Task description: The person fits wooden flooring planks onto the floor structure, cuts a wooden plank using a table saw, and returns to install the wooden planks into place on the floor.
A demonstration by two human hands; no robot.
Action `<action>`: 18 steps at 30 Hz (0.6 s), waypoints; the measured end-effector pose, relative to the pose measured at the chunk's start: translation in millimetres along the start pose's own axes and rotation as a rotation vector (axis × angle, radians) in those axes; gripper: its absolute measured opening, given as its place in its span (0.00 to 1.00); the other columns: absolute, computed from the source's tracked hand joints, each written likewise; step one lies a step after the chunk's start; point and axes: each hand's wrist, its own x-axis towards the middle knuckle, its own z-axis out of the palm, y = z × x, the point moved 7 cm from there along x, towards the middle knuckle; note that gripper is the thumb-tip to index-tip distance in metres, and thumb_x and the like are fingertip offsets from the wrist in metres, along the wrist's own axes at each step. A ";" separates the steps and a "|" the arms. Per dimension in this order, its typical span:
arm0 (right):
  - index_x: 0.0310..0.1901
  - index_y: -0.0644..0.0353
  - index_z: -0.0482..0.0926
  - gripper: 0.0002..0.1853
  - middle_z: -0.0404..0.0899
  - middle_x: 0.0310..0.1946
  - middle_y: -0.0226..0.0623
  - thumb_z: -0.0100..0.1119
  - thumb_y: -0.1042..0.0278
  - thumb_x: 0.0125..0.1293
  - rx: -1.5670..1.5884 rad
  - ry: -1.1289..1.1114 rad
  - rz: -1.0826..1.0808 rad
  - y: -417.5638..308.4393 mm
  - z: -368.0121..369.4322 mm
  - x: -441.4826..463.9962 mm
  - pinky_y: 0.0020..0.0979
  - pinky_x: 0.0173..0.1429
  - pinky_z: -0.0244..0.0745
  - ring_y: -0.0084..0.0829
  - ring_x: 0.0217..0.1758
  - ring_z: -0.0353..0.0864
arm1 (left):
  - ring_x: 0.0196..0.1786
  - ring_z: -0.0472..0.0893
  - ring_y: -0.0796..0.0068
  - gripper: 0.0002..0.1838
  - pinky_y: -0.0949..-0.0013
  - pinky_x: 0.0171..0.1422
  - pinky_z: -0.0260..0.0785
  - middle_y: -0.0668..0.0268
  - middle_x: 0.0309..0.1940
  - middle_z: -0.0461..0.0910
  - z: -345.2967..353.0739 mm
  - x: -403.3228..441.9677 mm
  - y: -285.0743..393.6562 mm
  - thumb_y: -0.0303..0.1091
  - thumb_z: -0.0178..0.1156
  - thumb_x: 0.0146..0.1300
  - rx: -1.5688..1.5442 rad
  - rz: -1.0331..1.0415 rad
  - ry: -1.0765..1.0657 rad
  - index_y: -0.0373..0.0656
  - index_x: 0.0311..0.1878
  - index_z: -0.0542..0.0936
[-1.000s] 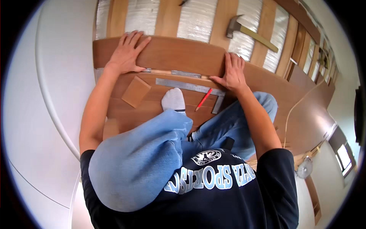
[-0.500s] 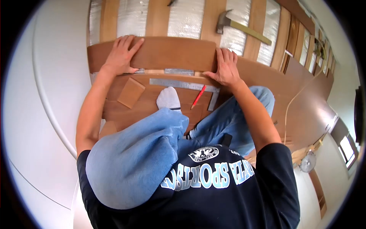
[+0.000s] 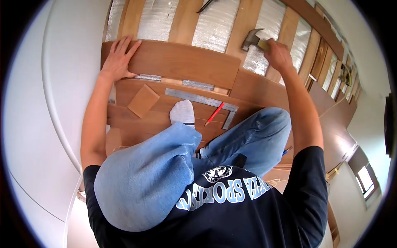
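My left hand (image 3: 118,60) lies with fingers spread over the left end of a brown floorboard (image 3: 182,61), close to the wall. Fingers wrapped round its handle, my right hand (image 3: 279,56) grips a claw hammer (image 3: 250,39) above the wooden joists. The board's right end meets another board (image 3: 258,89). Along its near side runs a narrow gap where silver insulation (image 3: 197,85) shows. Just on my side of that gap, a metal carpenter's square (image 3: 194,97) and a red pencil (image 3: 214,113) rest on the laid boards.
A small wood offcut (image 3: 143,101) lies beside my socked foot (image 3: 182,112). Past the floorboard, wooden joists (image 3: 185,20) alternate with silver insulation sheets. A dark tool, perhaps a pry bar (image 3: 205,5), lies at the top. The white wall (image 3: 25,103) stands on my left.
My right hand has left the board's right end and taken hold of the hammer's handle. My left hand has shifted slightly left along the board. The view has turned a little.
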 end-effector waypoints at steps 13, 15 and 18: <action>0.57 0.52 0.67 0.19 0.85 0.52 0.46 0.60 0.56 0.71 -0.007 -0.103 -0.156 -5.6 10.8 1.0 0.55 0.49 0.81 0.58 0.47 0.86 | 0.82 0.60 0.51 0.73 0.45 0.87 0.50 0.53 0.79 0.61 3.9 4.2 -2.0 0.57 0.86 0.33 -0.004 0.053 0.031 0.52 0.85 0.56; 0.57 0.53 0.67 0.19 0.84 0.52 0.46 0.60 0.57 0.71 -0.036 -0.124 -0.144 -13.5 2.2 -4.3 0.55 0.49 0.81 0.58 0.47 0.86 | 0.81 0.60 0.51 0.72 0.45 0.86 0.51 0.53 0.78 0.62 3.9 4.0 -1.9 0.56 0.87 0.33 -0.004 0.061 0.033 0.51 0.84 0.58; 0.57 0.53 0.68 0.19 0.84 0.51 0.46 0.60 0.56 0.71 -0.034 -0.158 -0.265 -18.0 6.7 -3.8 0.54 0.49 0.81 0.57 0.47 0.86 | 0.81 0.60 0.51 0.72 0.45 0.85 0.52 0.53 0.78 0.62 1.9 3.6 -0.6 0.54 0.87 0.34 -0.007 0.076 0.036 0.51 0.84 0.58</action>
